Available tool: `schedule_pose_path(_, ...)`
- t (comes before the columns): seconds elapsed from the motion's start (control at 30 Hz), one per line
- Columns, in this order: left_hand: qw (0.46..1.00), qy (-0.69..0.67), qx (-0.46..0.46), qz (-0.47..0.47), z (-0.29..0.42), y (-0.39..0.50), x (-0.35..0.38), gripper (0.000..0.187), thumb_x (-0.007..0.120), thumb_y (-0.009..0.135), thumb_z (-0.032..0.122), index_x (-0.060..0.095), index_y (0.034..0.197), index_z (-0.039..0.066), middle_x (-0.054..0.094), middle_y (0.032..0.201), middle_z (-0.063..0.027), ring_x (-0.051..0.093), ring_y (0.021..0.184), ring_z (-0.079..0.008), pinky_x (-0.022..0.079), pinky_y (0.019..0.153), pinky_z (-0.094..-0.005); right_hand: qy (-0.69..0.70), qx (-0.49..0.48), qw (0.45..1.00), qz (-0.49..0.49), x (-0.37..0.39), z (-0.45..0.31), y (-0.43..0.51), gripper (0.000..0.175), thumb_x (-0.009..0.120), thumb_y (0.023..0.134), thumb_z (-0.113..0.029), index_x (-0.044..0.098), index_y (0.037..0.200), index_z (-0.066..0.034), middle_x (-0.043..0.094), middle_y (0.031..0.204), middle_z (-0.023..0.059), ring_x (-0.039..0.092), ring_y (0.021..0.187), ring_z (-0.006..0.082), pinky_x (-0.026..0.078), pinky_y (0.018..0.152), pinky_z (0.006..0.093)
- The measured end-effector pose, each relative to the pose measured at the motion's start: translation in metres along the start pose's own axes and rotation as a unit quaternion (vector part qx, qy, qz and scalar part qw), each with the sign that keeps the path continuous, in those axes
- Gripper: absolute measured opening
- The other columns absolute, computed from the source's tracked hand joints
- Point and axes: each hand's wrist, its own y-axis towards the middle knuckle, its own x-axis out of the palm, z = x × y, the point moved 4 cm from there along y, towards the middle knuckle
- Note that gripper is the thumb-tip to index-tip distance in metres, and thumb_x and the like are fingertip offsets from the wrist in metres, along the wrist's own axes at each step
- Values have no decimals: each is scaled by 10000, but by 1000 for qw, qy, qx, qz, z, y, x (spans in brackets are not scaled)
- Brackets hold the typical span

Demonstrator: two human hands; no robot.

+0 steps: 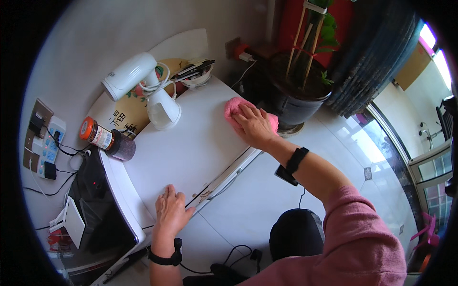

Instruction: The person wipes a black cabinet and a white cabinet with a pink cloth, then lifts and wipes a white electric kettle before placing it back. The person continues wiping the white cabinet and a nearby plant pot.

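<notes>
My right hand (253, 125) presses a folded pink cloth (234, 103) onto the far right corner of a white cabinet top (193, 143). Part of the cloth hangs past the cabinet's right edge. My left hand (171, 209) rests near the front edge of the same top, holding nothing, with its thumb apart from the fingers. Beyond it, on the left side of the cabinet, stand a jar with an orange lid (96, 132) and a dark-lidded jar (122, 146). A white hair dryer-like appliance (162, 111) with its cord wound around it stands farther back.
A white basket (198, 80) of pens sits at the back. A potted plant (298, 107) stands close beyond the cloth. To the left are a power strip (52, 146) with cables and a white router (73, 223) on a black glossy surface. Cables (238, 250) lie on the floor.
</notes>
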Motion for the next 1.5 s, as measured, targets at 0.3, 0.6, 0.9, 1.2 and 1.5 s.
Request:
schedule_pose_path(0.3, 995, 5, 60, 78, -2, 1, 2, 422, 805, 791, 255, 640, 1011, -65, 610, 1201, -285, 597, 1115, -428, 464, 980, -501, 93, -195, 976, -17, -32, -30, -65, 348, 771, 739, -47, 650, 1054, -131, 637, 1106, 100, 593, 1041, 296, 506, 911, 444)
schedule_pose_path(0.6, 965, -74, 188, 168, 92, 70, -15, 519, 774, 850, 251, 574, 1231, -39, 573, 1346, -252, 530, 1270, -422, 398, 1100, -479, -150, -85, 985, 25, -68, 51, 93, 240, 642, 838, -131, 712, 1064, -167, 640, 1194, 74, 548, 1194, 282, 490, 935, 430)
schedule_pose_path(0.9, 947, -127, 230, 183, 149, 133, 30, 751, 793, 817, 215, 426, 1447, 29, 361, 1579, -190, 307, 1483, -367, 211, 1222, -517, -327, -61, 939, -93, -34, 105, 83, 218, 654, 818, -154, 776, 998, -152, 656, 1202, 39, 512, 1244, 274, 460, 995, 418)
schedule_pose_path(1.2, 941, -135, 242, 196, 140, 133, 27, 820, 788, 785, 147, 395, 1496, 37, 344, 1603, -152, 298, 1496, -333, 178, 1236, -518, -138, -121, 981, -68, -43, 179, -95, 289, 674, 857, -121, 715, 1141, -88, 624, 1322, 61, 519, 1309, 270, 377, 1153, 379)
schedule_pose_path(1.5, 945, -146, 231, 181, 143, 134, 32, 847, 789, 786, 152, 378, 1521, 67, 331, 1618, -136, 271, 1515, -300, 152, 1247, -504, -288, -279, 916, -31, -37, 120, -20, 450, 651, 867, -105, 613, 1302, 7, 540, 1428, 141, 440, 1401, 308, 263, 1241, 422)
